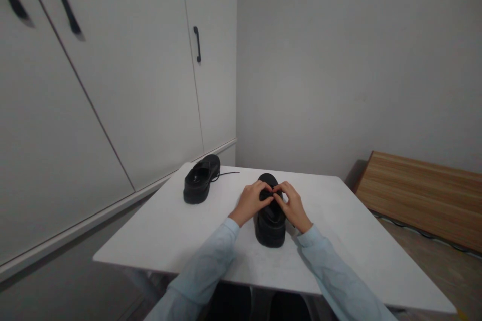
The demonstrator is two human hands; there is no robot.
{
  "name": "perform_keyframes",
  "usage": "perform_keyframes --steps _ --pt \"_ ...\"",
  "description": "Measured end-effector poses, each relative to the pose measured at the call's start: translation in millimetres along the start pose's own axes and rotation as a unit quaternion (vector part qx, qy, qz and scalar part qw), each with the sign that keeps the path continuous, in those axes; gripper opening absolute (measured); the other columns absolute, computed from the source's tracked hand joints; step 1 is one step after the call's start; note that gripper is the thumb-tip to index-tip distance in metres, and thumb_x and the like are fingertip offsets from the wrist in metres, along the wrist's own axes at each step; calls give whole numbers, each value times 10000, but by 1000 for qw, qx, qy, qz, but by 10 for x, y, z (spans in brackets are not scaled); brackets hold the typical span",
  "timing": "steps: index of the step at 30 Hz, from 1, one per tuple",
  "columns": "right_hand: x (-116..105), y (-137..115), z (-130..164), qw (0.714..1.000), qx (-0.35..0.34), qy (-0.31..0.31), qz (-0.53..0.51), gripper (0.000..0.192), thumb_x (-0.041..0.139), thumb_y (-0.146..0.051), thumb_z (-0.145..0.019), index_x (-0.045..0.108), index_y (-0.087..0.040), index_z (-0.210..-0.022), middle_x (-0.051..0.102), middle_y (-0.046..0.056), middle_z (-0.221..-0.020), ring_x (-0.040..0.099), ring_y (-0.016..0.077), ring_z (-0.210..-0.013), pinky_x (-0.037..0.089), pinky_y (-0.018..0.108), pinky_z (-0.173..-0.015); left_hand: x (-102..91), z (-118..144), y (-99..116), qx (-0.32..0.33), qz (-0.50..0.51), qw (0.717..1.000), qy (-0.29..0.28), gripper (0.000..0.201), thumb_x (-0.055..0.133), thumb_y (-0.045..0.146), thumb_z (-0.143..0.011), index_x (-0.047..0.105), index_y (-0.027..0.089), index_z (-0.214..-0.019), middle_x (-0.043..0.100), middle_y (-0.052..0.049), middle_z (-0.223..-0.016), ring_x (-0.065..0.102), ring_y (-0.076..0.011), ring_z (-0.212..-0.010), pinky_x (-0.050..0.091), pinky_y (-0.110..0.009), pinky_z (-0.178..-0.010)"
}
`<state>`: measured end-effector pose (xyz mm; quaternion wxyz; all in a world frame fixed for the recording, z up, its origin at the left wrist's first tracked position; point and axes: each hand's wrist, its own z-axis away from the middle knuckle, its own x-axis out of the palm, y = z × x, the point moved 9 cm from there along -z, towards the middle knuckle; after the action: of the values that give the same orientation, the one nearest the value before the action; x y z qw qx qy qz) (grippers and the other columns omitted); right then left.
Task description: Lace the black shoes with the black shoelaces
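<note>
Both hands met over the near shoe [269, 220], which stood mid-surface with its heel toward the near edge. Left hand [251, 201] and right hand [292, 205] pinched what appeared to be its lace; the step in hand looked like tying. A second shoe [201, 180] sat at the far left corner, its lace trailing. The surface [339, 230] lay open to the right.

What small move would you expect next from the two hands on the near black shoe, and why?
Probably drawing the lace ends snug. The left hand and right hand meet fingertip to fingertip over the top of the near shoe, apparently pinching its lace, though the lace itself is too dark to make out. The other shoe sits apart with one lace trailing loose on the table.
</note>
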<state>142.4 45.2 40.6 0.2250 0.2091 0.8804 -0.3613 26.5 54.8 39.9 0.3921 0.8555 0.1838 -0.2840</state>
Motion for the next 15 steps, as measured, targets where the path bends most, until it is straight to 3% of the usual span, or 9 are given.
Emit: perform_keyframes --steps 8,15 --pt "28 12 -8 1000 1 -16 -5 45 497 -261 -860 522 -226 -869 529 34 -867 480 213 -856 401 361 -777 38 -166 73 12 -103 993 -51 149 631 220 -682 591 221 -825 627 4 -830 588 -183 -798 386 -284 -725" --pt "16 55 -9 999 20 -1 -25 27 495 -242 -844 507 -227 -862 528 29 -869 477 209 -864 408 360 -776 54 -114 -46 -4 38 999 16 98 551 149 -690 526 202 -768 568 10 -791 537 -165 -766 393 -277 -714"
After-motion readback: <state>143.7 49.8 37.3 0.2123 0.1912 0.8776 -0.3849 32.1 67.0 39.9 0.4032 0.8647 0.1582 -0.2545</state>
